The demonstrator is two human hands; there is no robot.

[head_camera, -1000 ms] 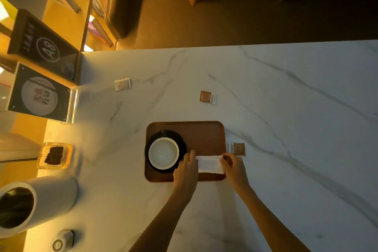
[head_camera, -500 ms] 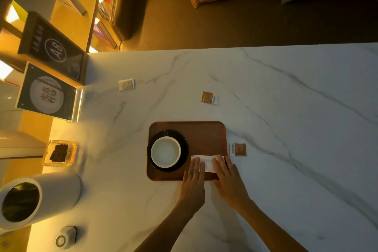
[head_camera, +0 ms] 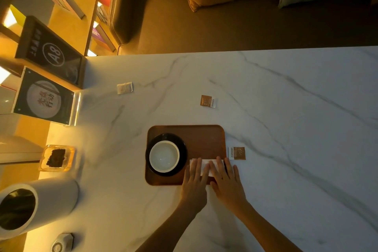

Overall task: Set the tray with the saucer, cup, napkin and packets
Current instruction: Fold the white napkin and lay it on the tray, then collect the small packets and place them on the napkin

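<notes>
A brown wooden tray (head_camera: 204, 139) lies on the marble table. On its left half a white cup (head_camera: 164, 156) stands on a black saucer (head_camera: 180, 143). A white folded napkin (head_camera: 205, 164) lies along the tray's near right edge. My left hand (head_camera: 195, 182) and my right hand (head_camera: 226, 180) lie flat on the napkin, fingers spread, and cover most of it. One brown packet (head_camera: 237, 153) lies on the table just right of the tray. Another brown packet (head_camera: 207, 101) lies beyond the tray. A white packet (head_camera: 124, 88) lies far left.
A white cylinder bin (head_camera: 30, 206) and a glass ashtray (head_camera: 57, 157) stand at the left edge. Two sign stands (head_camera: 45, 98) rise behind them. A small grey device (head_camera: 61, 243) sits near the front left. A sofa (head_camera: 225, 16) lies beyond the table.
Both hands went from pinching the napkin's ends to lying flat on top of it. The napkin sits flat on the tray's near right part.
</notes>
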